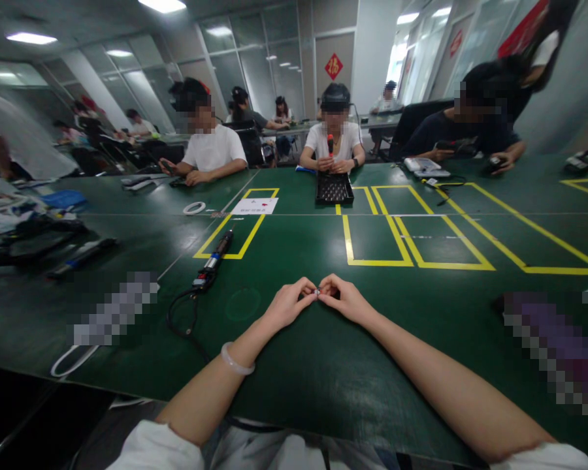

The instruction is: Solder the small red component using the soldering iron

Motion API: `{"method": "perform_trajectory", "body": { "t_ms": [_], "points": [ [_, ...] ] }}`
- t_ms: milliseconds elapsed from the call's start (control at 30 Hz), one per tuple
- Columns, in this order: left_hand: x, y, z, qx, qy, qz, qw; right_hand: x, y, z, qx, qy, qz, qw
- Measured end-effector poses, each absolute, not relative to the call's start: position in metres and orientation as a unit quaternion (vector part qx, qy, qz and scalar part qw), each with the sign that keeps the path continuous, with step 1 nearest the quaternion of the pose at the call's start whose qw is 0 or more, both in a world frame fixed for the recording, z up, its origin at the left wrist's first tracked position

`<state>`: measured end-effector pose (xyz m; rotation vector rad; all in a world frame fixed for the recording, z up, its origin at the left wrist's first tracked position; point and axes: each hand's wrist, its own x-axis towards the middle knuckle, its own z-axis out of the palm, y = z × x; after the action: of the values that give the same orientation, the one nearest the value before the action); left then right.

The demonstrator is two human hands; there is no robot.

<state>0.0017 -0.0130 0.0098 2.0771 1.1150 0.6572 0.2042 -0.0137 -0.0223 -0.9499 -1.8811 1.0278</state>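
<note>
Both my hands meet just above the green table [294,365], fingertips close together. Between them is a tiny silvery piece [317,294], too small to name. My left hand [290,301] pinches it from the left, with a pale bangle [237,360] on that wrist. From the other side my right hand [345,297] is closed in a pinch on the same piece. The fingers hide most of it. Left of my hands lies an electric screwdriver [213,261] with a black cable [174,316].
Yellow tape rectangles [379,262] mark the table ahead. A printed sheet [255,205] and a tape roll [195,208] lie farther left. Across the table a person [334,137] holds a red-and-black tool over a black tray [334,189]. Blurred items sit at both sides.
</note>
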Motion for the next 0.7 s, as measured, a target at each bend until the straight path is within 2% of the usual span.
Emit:
{"method": "perform_trajectory", "body": {
  "t_ms": [167,300,433,500,567,633,700],
  "points": [
    [0.003,-0.015,0.015,0.804,0.423,0.238,0.343,0.203,-0.012,-0.022,-0.373,-0.742,0.4,0.387],
    [-0.009,-0.007,0.026,0.825,0.433,0.228,0.285,0.204,-0.012,-0.022,-0.388,-0.738,0.394,0.387],
    [-0.057,0.021,0.032,0.801,0.548,0.224,0.091,0.204,-0.012,-0.023,-0.392,-0.739,0.393,0.382],
    [-0.093,0.035,0.031,0.731,0.65,0.205,-0.02,0.204,-0.012,-0.023,-0.392,-0.737,0.397,0.381],
    [-0.131,0.045,0.028,0.639,0.745,0.171,-0.084,0.203,-0.012,-0.023,-0.393,-0.735,0.401,0.381],
    [-0.163,0.049,0.023,0.577,0.804,0.121,-0.074,0.203,-0.013,-0.022,-0.392,-0.734,0.403,0.38],
    [-0.186,0.05,0.019,0.55,0.832,0.073,-0.016,0.203,-0.014,-0.021,-0.391,-0.734,0.405,0.38]
  ]
}}
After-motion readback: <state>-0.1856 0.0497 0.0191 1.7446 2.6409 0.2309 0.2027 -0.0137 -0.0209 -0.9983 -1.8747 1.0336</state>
